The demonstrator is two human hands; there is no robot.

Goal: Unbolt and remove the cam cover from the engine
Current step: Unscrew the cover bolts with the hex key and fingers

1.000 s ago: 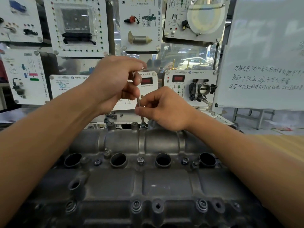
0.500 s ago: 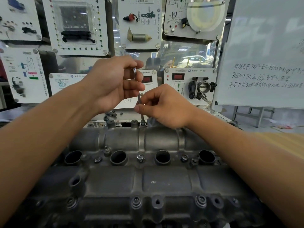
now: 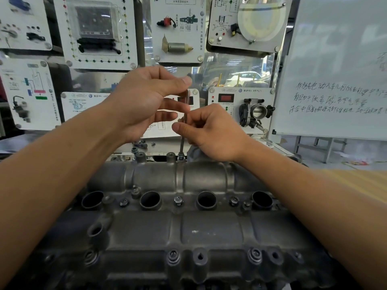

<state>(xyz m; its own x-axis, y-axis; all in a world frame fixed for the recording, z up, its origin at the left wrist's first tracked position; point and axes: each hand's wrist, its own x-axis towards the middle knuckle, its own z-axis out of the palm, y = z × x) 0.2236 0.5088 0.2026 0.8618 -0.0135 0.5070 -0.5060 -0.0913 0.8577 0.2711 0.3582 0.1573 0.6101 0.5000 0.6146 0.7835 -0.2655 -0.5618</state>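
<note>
Key (image 3: 182,143), long axis vertical, stands on a bolt (image 3: 180,158) at the far edge of the cover (image 3: 209,227), which lies seated below both hands; the right hand (image 3: 211,132), nearer the bolt, pinches the shaft, the left hand (image 3: 146,101) pinches the top bend, other fingers loose.

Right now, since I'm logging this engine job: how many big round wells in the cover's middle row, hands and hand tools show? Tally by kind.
Round wells: 4
Hands, left hand and right hand: 2
Tool: 1
Total: 7
</note>
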